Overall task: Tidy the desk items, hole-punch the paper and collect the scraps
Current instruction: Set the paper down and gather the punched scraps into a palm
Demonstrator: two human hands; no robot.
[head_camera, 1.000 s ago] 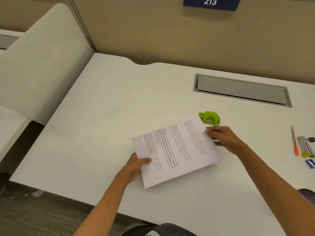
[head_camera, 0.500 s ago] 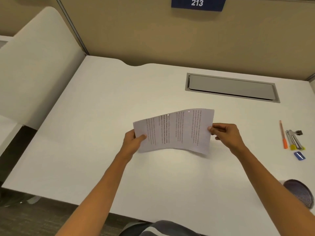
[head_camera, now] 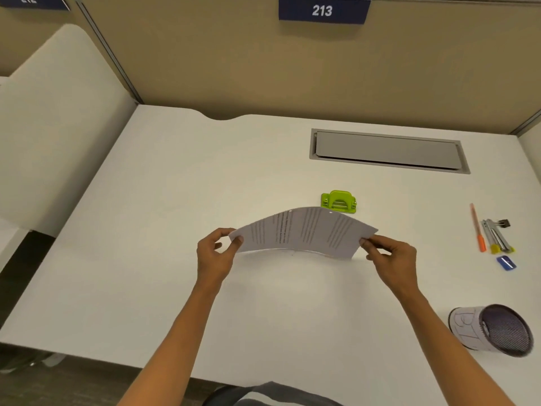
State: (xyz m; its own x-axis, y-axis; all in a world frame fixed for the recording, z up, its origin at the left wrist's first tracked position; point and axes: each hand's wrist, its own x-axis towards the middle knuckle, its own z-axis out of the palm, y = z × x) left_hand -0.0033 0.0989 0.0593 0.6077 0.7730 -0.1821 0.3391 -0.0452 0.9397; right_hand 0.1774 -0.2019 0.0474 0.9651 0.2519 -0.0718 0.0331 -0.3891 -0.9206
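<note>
Beige partition (head_camera: pixel 234 68), white desk (head_camera: pixel 175 200)

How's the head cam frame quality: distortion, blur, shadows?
Head view: wide-angle bowing at the partition edges; even overhead light, no glare; a soft shadow on the desk under the lifted paper; its print is too blurred to read, while the 213 sign is legible.

A printed sheet of paper (head_camera: pixel 304 232) arches upward above the white desk (head_camera: pixel 175 200), pinched at its short ends, two punched holes visible along its far edge. Just beyond it sits a small lime-green hole punch (head_camera: pixel 339 201), flat on the desk. At the desk's right front corner, a dark mesh cup (head_camera: pixel 494 329) lies tipped on its side.
</note>
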